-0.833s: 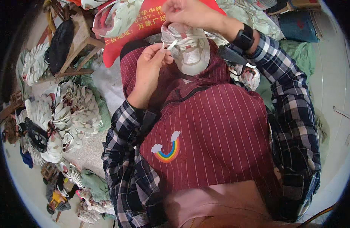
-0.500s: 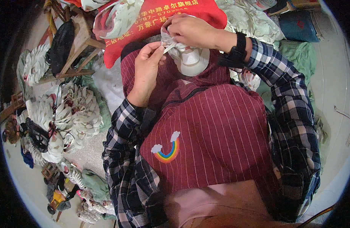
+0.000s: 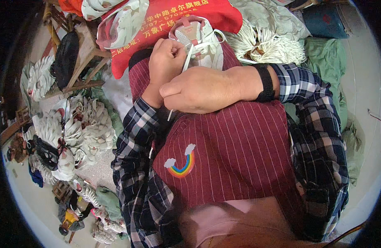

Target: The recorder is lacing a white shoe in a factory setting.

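A white sneaker with pink lining and beige patches rests over my lap, its opening toward the far side. White shoelace runs from its front toward my hands, and a loop of it stands out on the shoe's right. My left hand is closed at the shoe's left side, with its curled fingers at the lace; the exact grip is partly hidden. Nearer to me, my right hand is a fist drawn across the shoe's near end. A lace end hangs out below that fist, which covers the toe.
Behind the shoe lies a red printed cloth with another white shoe on it. A bundle of white laces lies at the right. Piles of white shoe parts and a wooden stool stand on the left.
My right hand has come down toward me, from the far end of the shoe to its near end, pulling lace. My left hand has closed more. The shoe has turned, showing its opening.
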Action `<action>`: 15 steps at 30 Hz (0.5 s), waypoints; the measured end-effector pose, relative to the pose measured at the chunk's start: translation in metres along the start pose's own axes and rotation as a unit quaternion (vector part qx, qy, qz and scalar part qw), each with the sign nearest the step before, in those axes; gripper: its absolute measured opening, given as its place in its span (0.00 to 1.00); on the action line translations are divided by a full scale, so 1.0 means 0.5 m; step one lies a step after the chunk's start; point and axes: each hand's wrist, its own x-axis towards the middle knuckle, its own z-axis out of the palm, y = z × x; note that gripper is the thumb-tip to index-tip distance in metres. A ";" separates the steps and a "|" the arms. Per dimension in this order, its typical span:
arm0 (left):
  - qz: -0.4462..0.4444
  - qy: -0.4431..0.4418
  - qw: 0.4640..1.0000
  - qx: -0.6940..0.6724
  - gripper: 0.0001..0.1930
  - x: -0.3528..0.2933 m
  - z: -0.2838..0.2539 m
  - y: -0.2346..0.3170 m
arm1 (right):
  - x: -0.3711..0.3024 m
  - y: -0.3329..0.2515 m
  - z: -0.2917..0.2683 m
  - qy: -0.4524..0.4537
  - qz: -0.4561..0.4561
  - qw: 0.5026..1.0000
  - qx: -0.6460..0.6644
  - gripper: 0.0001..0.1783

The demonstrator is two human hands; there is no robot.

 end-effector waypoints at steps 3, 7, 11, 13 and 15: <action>-0.040 -0.039 0.998 0.014 0.05 0.014 0.011 0.016 | -0.010 0.010 0.007 0.011 -0.009 1.000 0.004 0.08; 0.018 -0.045 0.998 0.041 0.05 0.032 0.025 0.013 | -0.012 0.010 0.005 0.016 -0.007 1.000 0.018 0.08; 0.049 -0.085 0.995 -0.031 0.06 0.045 0.017 -0.008 | -0.041 0.050 -0.011 0.052 0.073 0.994 0.058 0.06; 0.124 -0.054 0.991 -0.019 0.08 0.037 0.013 -0.036 | -0.063 0.107 -0.041 0.132 0.143 0.980 -0.026 0.07; 0.108 -0.035 0.990 0.079 0.08 0.043 0.008 0.004 | -0.096 0.186 -0.078 0.144 0.196 0.951 -0.191 0.09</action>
